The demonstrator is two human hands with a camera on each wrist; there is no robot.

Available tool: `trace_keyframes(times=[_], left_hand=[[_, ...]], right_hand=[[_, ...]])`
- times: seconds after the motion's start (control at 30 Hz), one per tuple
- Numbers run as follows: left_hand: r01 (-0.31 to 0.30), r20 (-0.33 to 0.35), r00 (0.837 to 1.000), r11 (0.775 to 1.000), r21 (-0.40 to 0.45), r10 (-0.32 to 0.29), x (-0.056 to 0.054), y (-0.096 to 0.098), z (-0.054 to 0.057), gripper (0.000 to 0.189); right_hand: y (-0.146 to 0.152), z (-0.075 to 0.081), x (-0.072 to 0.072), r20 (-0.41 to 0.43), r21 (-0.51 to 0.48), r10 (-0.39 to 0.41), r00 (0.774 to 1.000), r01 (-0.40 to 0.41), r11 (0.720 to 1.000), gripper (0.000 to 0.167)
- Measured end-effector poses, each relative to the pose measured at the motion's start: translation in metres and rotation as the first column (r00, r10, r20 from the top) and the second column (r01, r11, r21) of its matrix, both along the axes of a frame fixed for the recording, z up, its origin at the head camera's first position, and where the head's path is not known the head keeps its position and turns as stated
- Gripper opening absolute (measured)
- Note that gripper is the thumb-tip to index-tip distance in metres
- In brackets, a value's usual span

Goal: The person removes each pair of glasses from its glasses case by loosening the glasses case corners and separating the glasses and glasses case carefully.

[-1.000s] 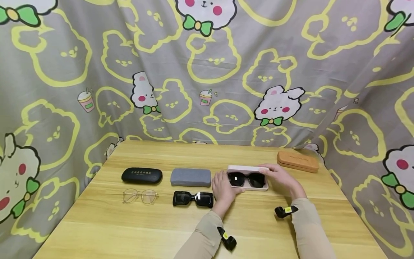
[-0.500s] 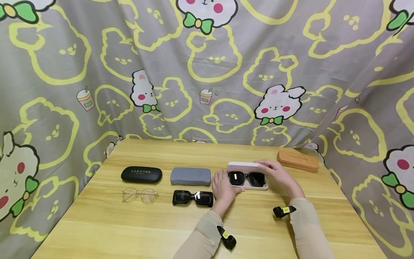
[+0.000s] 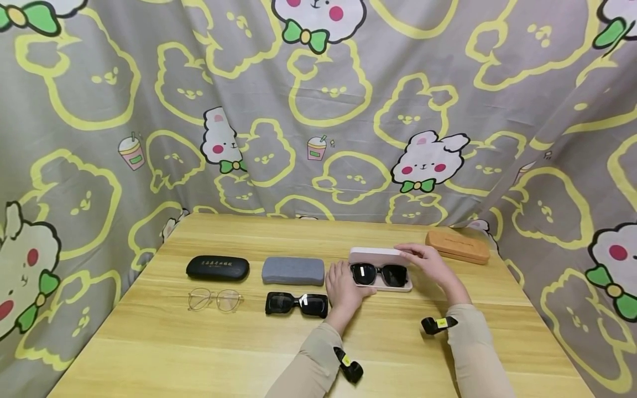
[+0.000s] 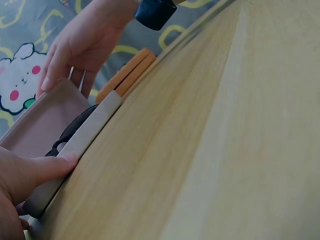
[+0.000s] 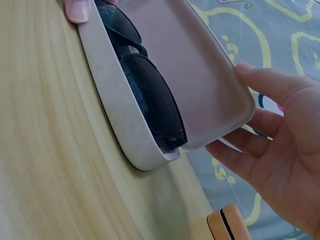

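Observation:
A pale pink glasses case (image 3: 402,287) stands with its lid raised at the middle right of the table. Inside lies a pair of dark sunglasses (image 3: 395,276), lenses up. My left hand (image 3: 344,290) grips the case's left end, thumb along its front wall. With thumb on the rim and fingers behind, my right hand (image 3: 434,269) holds the lid (image 5: 205,90) at its right corner. To the left, black rectangular sunglasses (image 3: 282,303) lie in front of a grey-blue glasses case (image 3: 292,271).
Farther left, thin-framed eyeglasses (image 3: 228,300) lie before a black glasses case (image 3: 217,268). An orange-brown glasses case (image 3: 458,247) sits at the back right, beyond my right hand. A patterned curtain (image 3: 343,182) hangs around the wooden table (image 3: 199,354).
The pink case's lid has swung farther up and back, with my right hand rising along with it. My left hand has stayed at the case's left end.

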State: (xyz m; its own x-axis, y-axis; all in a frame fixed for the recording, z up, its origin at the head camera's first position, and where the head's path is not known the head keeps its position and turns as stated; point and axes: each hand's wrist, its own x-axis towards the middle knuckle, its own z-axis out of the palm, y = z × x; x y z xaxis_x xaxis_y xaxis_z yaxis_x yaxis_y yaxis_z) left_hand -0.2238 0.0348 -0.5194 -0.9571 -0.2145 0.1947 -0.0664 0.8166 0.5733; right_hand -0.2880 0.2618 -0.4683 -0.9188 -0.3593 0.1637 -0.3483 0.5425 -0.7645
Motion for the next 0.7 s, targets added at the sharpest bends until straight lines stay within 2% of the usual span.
trace_keyframes(times=[0.37, 0.6, 0.7], left_hand=[[0.03, 0.031, 0.999, 1.0, 0.0, -0.03, 0.001, 0.0, 0.0, 0.109], [0.04, 0.032, 0.999, 0.999, -0.008, -0.04, 0.002, -0.001, 0.001, 0.112], [0.038, 0.024, 0.999, 0.999, -0.009, -0.038, 0.003, -0.001, 0.001, 0.111]], right_hand=[[-0.003, -0.001, -0.001, -0.049, 0.012, -0.011, 0.999, 0.011, 1.0, 0.033], [-0.005, 0.001, 0.002, -0.031, 0.008, -0.005, 1.0, 0.005, 1.0, 0.033], [-0.012, 0.015, 0.012, -0.024, 0.021, 0.0, 1.0, 0.0, 1.0, 0.031]])
